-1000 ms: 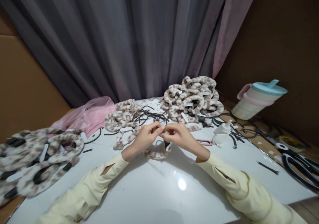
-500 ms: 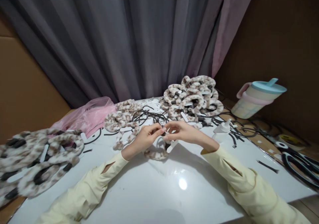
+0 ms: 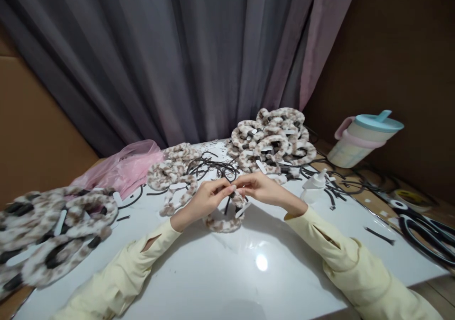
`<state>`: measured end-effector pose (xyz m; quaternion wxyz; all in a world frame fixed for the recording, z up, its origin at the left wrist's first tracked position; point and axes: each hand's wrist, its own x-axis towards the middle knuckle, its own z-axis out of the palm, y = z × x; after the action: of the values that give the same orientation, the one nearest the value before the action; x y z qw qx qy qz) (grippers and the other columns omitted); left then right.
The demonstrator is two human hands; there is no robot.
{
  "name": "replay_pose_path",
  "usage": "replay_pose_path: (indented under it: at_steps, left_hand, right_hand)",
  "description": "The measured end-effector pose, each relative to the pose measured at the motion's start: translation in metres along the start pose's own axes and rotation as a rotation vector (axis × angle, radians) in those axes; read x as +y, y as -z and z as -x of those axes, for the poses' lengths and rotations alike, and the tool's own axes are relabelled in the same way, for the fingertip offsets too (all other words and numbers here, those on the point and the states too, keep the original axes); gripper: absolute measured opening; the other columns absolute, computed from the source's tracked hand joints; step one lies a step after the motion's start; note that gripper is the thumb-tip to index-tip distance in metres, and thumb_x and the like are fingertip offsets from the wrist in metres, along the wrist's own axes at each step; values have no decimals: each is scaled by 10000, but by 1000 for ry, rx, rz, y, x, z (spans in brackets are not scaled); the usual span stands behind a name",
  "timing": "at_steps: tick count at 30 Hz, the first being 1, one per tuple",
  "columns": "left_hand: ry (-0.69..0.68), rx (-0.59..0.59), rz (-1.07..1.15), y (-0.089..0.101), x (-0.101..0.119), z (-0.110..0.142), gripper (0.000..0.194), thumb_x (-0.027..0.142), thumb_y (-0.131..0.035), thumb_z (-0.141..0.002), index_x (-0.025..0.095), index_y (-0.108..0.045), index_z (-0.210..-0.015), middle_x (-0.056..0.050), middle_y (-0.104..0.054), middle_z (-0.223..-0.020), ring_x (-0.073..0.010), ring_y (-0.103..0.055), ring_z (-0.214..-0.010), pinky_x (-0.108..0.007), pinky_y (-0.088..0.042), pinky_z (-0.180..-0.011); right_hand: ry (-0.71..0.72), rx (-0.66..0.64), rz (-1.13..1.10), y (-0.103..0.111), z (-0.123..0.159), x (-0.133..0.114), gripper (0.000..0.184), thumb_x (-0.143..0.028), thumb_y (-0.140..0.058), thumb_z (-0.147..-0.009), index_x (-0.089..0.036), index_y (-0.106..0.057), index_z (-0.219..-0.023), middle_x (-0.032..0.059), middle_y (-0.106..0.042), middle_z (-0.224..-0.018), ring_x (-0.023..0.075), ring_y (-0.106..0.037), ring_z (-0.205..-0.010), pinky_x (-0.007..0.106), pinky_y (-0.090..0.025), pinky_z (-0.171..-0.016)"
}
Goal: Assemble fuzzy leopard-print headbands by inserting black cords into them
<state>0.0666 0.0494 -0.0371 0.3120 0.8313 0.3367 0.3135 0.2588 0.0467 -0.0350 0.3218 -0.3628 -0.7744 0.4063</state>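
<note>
Just above the ring (image 3: 224,224), the left hand (image 3: 207,196) and right hand (image 3: 262,189) pinch what looks like its top. It's fuzzy, white with brown spots.

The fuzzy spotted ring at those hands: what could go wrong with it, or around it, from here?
The left hand and right hand pinch at the top of the spotted furry ring; the exact grip is too small to make out, so it might slip.
The white tag sticks out just below the right fingers and could get snagged or bent.
The white bottle stands close by the right wrist, so a careless swing might knock it over.
</note>
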Motion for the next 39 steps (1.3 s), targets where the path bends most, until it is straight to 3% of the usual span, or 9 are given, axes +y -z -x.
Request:
replay_pose_path:
  at_steps: [5,10,15,18,25,31,35,37,39]
  left_hand:
    - [-94,34,-41,-3,4,3,296,342,-460,-876,158,-553,-663,39,-431,-557,-86,-381,-526,-203,-314,-531]
    - [-243,62,-154,-4,6,5,292,281,-446,-895,156,-526,-644,22,-458,-575,-87,-400,-529,-205,-329,-531]
    - [-545,87,-364,8,9,8,240,205,-383,-917,166,-546,-745,-14,-488,-624,-122,-440,-606,-227,-361,-557]
    - [-694,139,-541,16,14,13,220,131,-364,-906,163,-532,-768,-19,-472,-616,-134,-415,-613,-249,-368,-564]
    - [-1085,253,-909,21,20,27,122,83,-576,-796,175,-532,-727,17,-462,-534,-115,-387,-520,-258,-348,-478]
    - [-1233,236,-933,23,18,30,185,123,-561,-810,214,-504,-660,27,-473,-516,-109,-415,-499,-254,-378,-457]
    - [-1172,286,-882,23,16,33,131,91,-484,-848,194,-499,-769,0,-552,-593,-110,-436,-517,-253,-374,-466]
    - [-1009,288,-757,20,13,36,24,149,-472,-881,164,-485,-893,-19,-573,-653,-119,-456,-551,-260,-398,-503]
    - [-771,301,-594,17,10,40,221,340,-511,-877,144,-456,-963,-13,-544,-666,-124,-463,-579,-259,-420,-540]
  right_hand:
    - [72,176,55,-9,-3,9,178,-153,-530,-717,-163,-706,-698,12,-626,-572,123,-550,-527,233,-427,-555]
    - [71,171,15,-14,-3,10,153,-163,-555,-709,-161,-703,-670,17,-631,-577,125,-551,-539,242,-432,-565]
    - [37,136,-196,-6,-1,0,251,-314,-640,-726,-176,-652,-935,61,-656,-933,147,-610,-724,254,-485,-607]
    - [-72,160,-321,5,2,-8,351,-376,-699,-685,-183,-596,-960,34,-637,-840,154,-615,-729,276,-498,-652]
    - [-5,-201,-91,-2,9,-27,361,-500,-541,-803,-171,-686,-838,41,-674,-862,170,-598,-801,268,-453,-744]
    - [17,-190,-57,-25,15,-41,272,-416,-577,-815,-157,-629,-746,-2,-607,-705,126,-535,-678,215,-407,-644]
    - [85,-31,-36,-36,21,-42,245,-369,-512,-870,-176,-552,-724,-12,-577,-700,114,-511,-662,206,-386,-616]
    - [121,82,23,-41,24,-41,218,-348,-502,-879,-183,-537,-741,-8,-561,-694,118,-504,-651,215,-383,-602]
    - [189,213,134,-47,24,-38,184,-318,-504,-880,-189,-527,-751,-5,-534,-670,126,-487,-637,232,-380,-603]
